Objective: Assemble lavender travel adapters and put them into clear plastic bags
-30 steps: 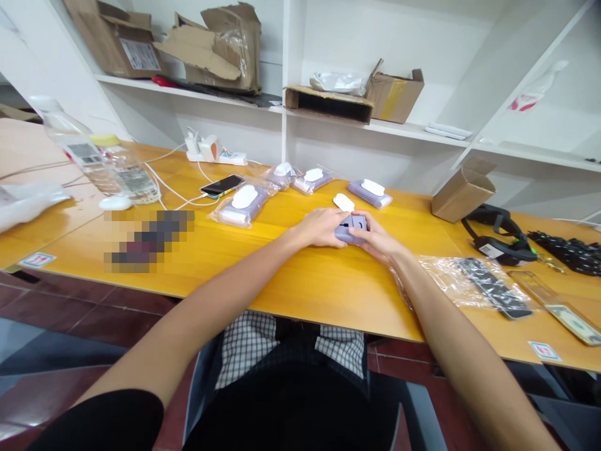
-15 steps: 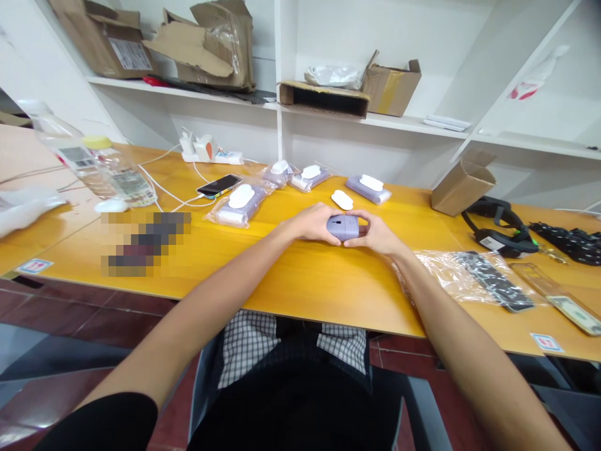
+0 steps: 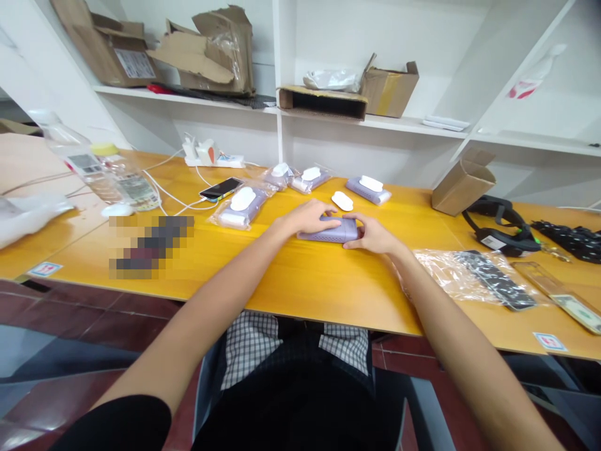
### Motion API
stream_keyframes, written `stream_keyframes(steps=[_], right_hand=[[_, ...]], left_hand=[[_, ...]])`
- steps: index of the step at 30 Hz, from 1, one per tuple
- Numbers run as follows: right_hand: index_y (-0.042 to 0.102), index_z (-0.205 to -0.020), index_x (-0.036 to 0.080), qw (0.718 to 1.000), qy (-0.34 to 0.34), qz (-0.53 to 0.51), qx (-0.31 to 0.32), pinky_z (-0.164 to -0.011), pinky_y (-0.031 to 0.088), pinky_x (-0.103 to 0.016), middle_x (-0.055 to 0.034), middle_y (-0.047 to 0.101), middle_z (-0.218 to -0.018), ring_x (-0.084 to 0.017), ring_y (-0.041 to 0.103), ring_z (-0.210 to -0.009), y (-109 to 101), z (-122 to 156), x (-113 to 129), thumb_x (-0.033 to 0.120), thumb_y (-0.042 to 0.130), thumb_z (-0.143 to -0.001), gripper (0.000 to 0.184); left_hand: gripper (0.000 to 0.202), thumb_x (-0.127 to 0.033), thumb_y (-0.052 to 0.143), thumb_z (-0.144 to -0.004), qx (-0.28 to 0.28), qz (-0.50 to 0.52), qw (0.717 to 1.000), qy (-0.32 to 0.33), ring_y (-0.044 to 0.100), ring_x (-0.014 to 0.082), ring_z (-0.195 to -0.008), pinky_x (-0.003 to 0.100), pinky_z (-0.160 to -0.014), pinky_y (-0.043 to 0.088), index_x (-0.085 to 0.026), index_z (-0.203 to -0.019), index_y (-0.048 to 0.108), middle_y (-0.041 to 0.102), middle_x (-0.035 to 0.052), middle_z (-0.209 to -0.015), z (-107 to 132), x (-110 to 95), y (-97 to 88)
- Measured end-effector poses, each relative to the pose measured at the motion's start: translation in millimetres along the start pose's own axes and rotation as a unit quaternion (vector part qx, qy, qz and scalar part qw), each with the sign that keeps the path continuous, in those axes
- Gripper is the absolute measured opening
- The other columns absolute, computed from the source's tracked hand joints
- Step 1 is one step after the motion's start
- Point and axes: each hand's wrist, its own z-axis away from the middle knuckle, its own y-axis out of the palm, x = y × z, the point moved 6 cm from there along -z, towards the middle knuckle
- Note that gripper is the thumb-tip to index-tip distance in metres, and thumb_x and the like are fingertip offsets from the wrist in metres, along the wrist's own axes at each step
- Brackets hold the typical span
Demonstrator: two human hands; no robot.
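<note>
A lavender plastic case (image 3: 334,234) with rows of small holes along its side lies on the table in front of me. My left hand (image 3: 310,217) grips its left part from above, the thumb over the top and the other fingers on the far side. At the right end, my right hand (image 3: 373,235) pinches the case between thumb and fingers. Just behind the hands lies a loose white oval piece (image 3: 342,201). A similar lavender case (image 3: 369,190), with a white oval piece on top, sits further back on the right.
More lavender cases in clear plastic wrap, one of them a wrapped case (image 3: 243,207), lie at the back left. Beside them is a phone (image 3: 221,188) on a cable. A plastic bag (image 3: 441,275), a headset (image 3: 502,232) and a cardboard box (image 3: 462,181) occupy the right side.
The lavender case was held with one end facing me; now it is turned lengthwise across the table, its holed side towards me. My left hand has shifted onto its top.
</note>
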Motion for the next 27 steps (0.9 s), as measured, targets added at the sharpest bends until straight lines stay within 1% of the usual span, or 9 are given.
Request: stream_keyframes(steps=[4, 7, 10, 15, 18, 20, 23, 25, 27], right_hand=[[0.064, -0.140, 0.022, 0.999, -0.025, 0.022, -0.016, -0.097, 0.059, -0.052, -0.0124, 0.065, -0.140, -0.031, 0.071, -0.105, -10, 1, -6, 0.028, 0.093, -0.067, 0.080], [0.066, -0.138, 0.023, 0.999, -0.042, 0.027, -0.018, -0.099, 0.059, -0.051, -0.0124, 0.062, -0.144, -0.031, 0.069, -0.114, -13, 1, -9, 0.024, 0.090, -0.070, 0.072], [0.067, -0.137, 0.023, 0.999, -0.033, 0.028, -0.018, -0.094, 0.061, -0.050, -0.0121, 0.062, -0.143, -0.027, 0.071, -0.101, -14, 1, -11, 0.024, 0.092, -0.069, 0.073], [0.067, -0.136, 0.024, 1.000, -0.010, 0.022, -0.019, -0.087, 0.062, -0.049, -0.0115, 0.063, -0.141, -0.019, 0.067, -0.079, -14, 5, -5, 0.033, 0.095, -0.065, 0.077], [0.067, -0.135, 0.023, 1.000, 0.000, 0.006, -0.026, -0.082, 0.062, -0.047, -0.0114, 0.069, -0.133, -0.022, 0.069, -0.079, -14, 6, -1, 0.048, 0.089, -0.073, 0.070], [0.069, -0.133, 0.021, 0.999, 0.013, 0.018, -0.045, -0.078, 0.062, -0.045, -0.0098, 0.077, -0.109, -0.024, 0.069, -0.077, -16, 6, -1, 0.059, 0.075, -0.087, 0.060], [0.074, -0.123, 0.018, 0.990, 0.035, 0.097, -0.098, -0.081, 0.061, -0.047, -0.0075, 0.075, -0.079, -0.027, 0.070, -0.075, -22, 3, -7, 0.062, 0.056, -0.098, 0.054], [0.074, -0.122, 0.016, 0.978, 0.042, 0.153, -0.133, -0.094, 0.058, -0.051, -0.0120, 0.079, -0.093, -0.032, 0.073, -0.092, -25, 1, -12, 0.059, 0.052, -0.100, 0.053], [0.069, -0.135, 0.015, 0.965, 0.064, 0.206, -0.150, -0.111, 0.049, -0.058, -0.0172, 0.075, -0.129, -0.038, 0.065, -0.126, -27, 0, -21, 0.057, 0.049, -0.101, 0.058]], left_hand=[[0.036, -0.043, 0.060, -0.096, -0.010, -0.018, 0.998, -0.053, 0.073, 0.0222, -0.099, 0.029, -0.088, 0.051, -0.020, -0.115, 0.080, 0.081, 0.0070, -0.113, 5, 30, -13.2], [0.031, -0.042, 0.060, -0.095, -0.024, 0.009, 0.997, -0.073, 0.071, 0.0186, -0.086, 0.026, -0.077, 0.049, -0.021, -0.102, 0.081, 0.082, 0.0043, -0.097, 8, 47, -17.3], [0.029, -0.042, 0.062, -0.093, -0.033, 0.035, 0.996, -0.080, 0.068, 0.0179, -0.080, 0.025, -0.071, 0.046, -0.020, -0.094, 0.080, 0.079, 0.0031, -0.086, 9, 52, -15.4], [0.035, -0.040, 0.053, -0.096, -0.071, 0.029, 0.993, -0.090, 0.066, 0.0202, -0.079, 0.030, -0.076, 0.047, -0.018, -0.086, 0.078, 0.077, 0.0037, -0.081, 10, 52, -14.7], [0.040, -0.041, 0.047, -0.098, -0.087, 0.017, 0.989, -0.122, 0.067, 0.0227, -0.085, 0.032, -0.080, 0.049, -0.019, -0.088, 0.079, 0.079, 0.0045, -0.086, 12, 59, -14.4], [0.042, -0.042, 0.045, -0.100, -0.092, 0.020, 0.986, -0.137, 0.069, 0.0236, -0.092, 0.031, -0.085, 0.051, -0.019, -0.092, 0.079, 0.081, 0.0051, -0.096, 12, 65, -12.6], [0.045, -0.043, 0.039, -0.103, -0.085, 0.049, 0.987, -0.130, 0.071, 0.0224, -0.105, 0.029, -0.095, 0.051, -0.020, -0.103, 0.078, 0.081, 0.0052, -0.112, 9, 67, -5.0], [0.050, -0.044, 0.034, -0.106, -0.069, 0.049, 0.990, -0.117, 0.071, 0.0224, -0.112, 0.031, -0.103, 0.050, -0.019, -0.111, 0.077, 0.080, 0.0067, -0.121, 5, 63, 2.8], [0.053, -0.046, 0.032, -0.107, -0.048, 0.007, 0.993, -0.108, 0.066, 0.0259, -0.125, 0.039, -0.112, 0.045, -0.018, -0.123, 0.074, 0.075, 0.0098, -0.134, 2, 60, 11.2]])
